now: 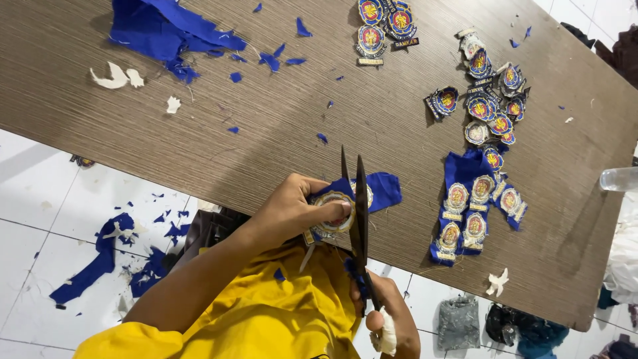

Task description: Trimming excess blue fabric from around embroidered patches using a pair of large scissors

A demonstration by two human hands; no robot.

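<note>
Embroidered badge [334, 211] on blue cloth is pinched in your left hand [292, 209]; your right hand [392, 322], partly cut off, grips open scissors [359, 219].

A sewing workshop: embroidered badges [488, 110] and blue fabric scraps [166, 30] litter the table [279, 133].

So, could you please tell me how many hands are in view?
2. The left hand pinches a round badge at the table edge; the right hand, low in frame, holds the scissors. No others show.
</note>
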